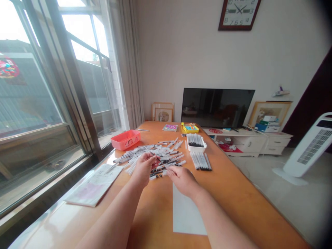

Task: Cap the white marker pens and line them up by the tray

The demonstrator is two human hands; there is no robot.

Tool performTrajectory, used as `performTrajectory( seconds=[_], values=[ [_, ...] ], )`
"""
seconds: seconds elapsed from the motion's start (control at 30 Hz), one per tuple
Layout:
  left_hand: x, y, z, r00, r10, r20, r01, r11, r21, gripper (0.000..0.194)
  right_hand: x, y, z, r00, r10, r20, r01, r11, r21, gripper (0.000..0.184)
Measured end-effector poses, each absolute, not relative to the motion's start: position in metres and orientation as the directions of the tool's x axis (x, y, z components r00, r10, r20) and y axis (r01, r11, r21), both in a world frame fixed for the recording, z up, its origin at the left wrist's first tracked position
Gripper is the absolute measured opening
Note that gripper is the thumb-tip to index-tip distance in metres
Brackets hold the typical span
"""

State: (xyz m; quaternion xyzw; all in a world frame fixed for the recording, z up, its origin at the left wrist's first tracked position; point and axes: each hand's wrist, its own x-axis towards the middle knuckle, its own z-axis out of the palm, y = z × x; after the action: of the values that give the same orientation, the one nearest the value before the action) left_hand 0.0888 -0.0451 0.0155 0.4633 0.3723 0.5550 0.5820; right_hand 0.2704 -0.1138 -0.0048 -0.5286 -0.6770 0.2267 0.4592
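The head view looks forward and down along a long orange table (228, 183) set beside a window (49, 86) on the left.

Both forearms enter from the near edge and meet above the table's middle. The left hand (144, 167) is curled, its fingers closed around a thin pen (158, 160) that slants toward the right hand. The right hand (181, 180) is partly open, with its fingers extended and its fingertips just beside the far end of that pen. Whether it has hold of the pen cannot be determined from this view.

A loose pile of white pens (153, 159) lies directly beyond and beneath the hands, with the pens crossing at varied angles. To its right, a white tray (195, 143) holds pens standing in a bundle, and a neat row of pens (201, 161) lies side by side just nearer than the tray.

A coral plastic basket (126, 139) stands left of the pile, near the window. A booklet (93, 185) lies at the left edge near the left forearm, and a white sheet (185, 214) lies flat between the forearms. At the far end of the table are a yellow box (190, 128) and a small book (170, 128). Beyond the table, a television (216, 107) stands against the wall, below a wall clock (238, 14).
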Motion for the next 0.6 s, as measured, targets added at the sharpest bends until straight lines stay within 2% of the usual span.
performTrajectory(
  seconds=[0.13,0.4,0.6],
  values=[
    [0.092,-0.047,0.015,0.148,0.985,0.094,-0.29,-0.048,0.956,0.034,0.27,-0.114,-0.006,-0.054,0.916,0.398,0.559,0.358,-0.748,0.026],
    [0.096,-0.052,0.013,0.24,0.968,0.074,-0.205,-0.024,0.978,0.033,0.268,-0.115,-0.006,-0.039,0.906,0.422,0.572,0.366,-0.734,0.024],
    [0.094,-0.056,0.016,0.328,0.943,0.055,-0.112,-0.018,0.994,0.033,0.268,-0.113,-0.006,0.008,0.907,0.421,0.502,0.361,-0.786,0.02]
  ],
)
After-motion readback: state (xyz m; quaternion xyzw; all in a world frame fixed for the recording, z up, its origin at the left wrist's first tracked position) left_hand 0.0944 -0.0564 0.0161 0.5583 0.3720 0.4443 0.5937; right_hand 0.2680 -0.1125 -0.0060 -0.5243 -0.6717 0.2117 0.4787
